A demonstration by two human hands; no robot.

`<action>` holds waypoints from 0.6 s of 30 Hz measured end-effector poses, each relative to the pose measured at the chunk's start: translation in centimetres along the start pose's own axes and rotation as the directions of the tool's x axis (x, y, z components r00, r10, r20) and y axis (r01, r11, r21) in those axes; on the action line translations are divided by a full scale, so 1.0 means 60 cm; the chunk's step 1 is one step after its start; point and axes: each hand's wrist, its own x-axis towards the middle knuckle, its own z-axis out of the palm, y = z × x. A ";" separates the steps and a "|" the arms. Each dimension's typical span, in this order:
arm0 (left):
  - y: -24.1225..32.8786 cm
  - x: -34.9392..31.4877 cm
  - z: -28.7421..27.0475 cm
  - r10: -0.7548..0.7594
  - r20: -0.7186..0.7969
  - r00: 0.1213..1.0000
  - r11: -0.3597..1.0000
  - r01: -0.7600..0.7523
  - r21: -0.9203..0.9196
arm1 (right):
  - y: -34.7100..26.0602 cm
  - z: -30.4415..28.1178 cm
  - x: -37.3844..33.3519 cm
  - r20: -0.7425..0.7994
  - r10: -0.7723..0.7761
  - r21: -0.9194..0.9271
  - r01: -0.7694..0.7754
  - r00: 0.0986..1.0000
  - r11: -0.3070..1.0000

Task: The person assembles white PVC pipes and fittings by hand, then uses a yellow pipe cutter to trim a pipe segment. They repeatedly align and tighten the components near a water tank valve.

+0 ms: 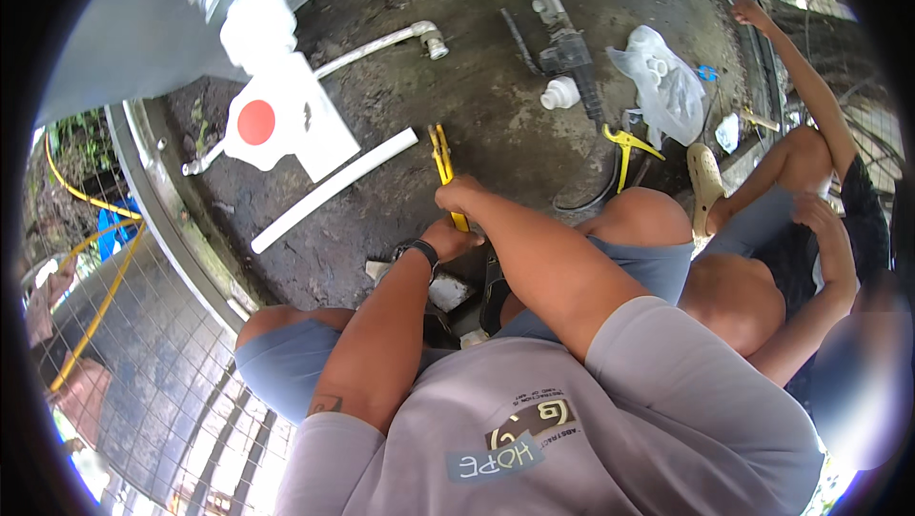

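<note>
My right hand [461,195] is closed around the middle of a yellow pliers-like tool [442,152]. Its two narrow prongs point away from me; its exact kind is unclear. Closer to my body, my left hand [453,239], with a black band at the wrist, is closed at the tool's lower end [459,222]. The fingers hide much of the handle. To the left of the tool, a length of white plastic pipe [334,190] lies slanted on the dark ground, touched by neither hand.
A large white fitting assembly [295,116] and an elbowed pipe [376,46] lie beyond the loose pipe. At right are a black power tool [572,59], a plastic bag [667,87] with fittings, and a yellow-handled tool [624,149]. Another person [810,163] crouches at my right.
</note>
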 end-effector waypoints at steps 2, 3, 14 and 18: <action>0.055 -0.036 -0.021 -0.069 0.029 0.997 0.828 0.041 0.559 | 0.011 -0.008 0.000 0.000 -0.024 -0.018 0.024 1.000 1.000; 0.067 -0.053 -0.027 -0.088 0.014 0.996 0.717 0.054 0.695 | 0.020 -0.017 -0.007 -0.001 -0.049 -0.051 0.049 0.999 0.998; 0.299 -0.381 -0.133 0.442 -0.329 0.835 0.669 -0.062 0.741 | 0.044 -0.042 -0.051 -0.722 -0.267 -0.290 0.071 0.639 0.954; 0.256 -0.390 -0.162 0.489 -0.514 0.705 0.806 -0.141 0.575 | -0.039 0.002 -0.032 -0.247 -0.814 -0.712 0.471 0.526 0.520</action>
